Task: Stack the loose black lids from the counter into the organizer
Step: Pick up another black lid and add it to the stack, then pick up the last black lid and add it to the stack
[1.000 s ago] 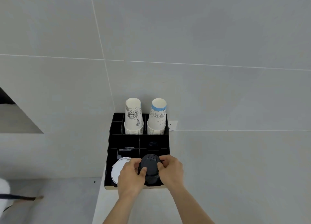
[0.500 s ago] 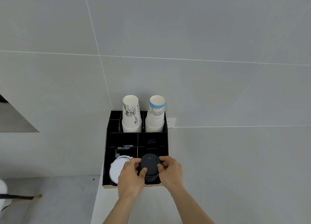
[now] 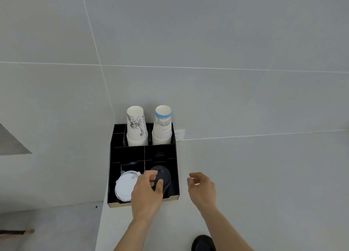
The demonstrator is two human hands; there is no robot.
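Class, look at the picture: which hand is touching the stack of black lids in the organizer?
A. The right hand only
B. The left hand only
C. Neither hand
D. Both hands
B: the left hand has its fingers on the black lids in the organizer, while the right hand hangs open and apart over the counter.

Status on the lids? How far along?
Done: a stack of black lids sits in the organizer's front right slot, beside the white lids. In hand: the left hand touches that stack; the right hand hangs empty over the counter. Left: no loose lids show on the visible counter.
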